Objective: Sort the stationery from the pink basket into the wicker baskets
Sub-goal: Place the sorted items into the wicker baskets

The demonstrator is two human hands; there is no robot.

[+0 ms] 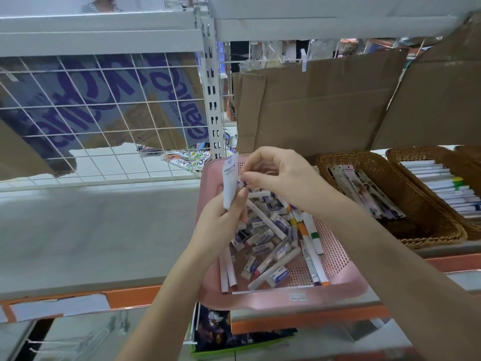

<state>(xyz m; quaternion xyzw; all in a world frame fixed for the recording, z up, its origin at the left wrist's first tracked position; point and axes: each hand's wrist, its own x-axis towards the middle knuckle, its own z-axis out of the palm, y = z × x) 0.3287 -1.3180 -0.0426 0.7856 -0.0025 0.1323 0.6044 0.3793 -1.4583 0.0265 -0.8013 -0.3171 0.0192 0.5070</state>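
Your left hand (221,217) is raised in front of you, forearm rising from the bottom edge and angling up to the right, fingers curled with the thumb side up, gripping a white packet (230,183) upright. Your right forearm comes in from the lower right corner, crossing up and to the left. Your right hand (276,173) sits just above and beside the left, wrist bent, knuckles up, fingertips pinched together at the packet's edge.
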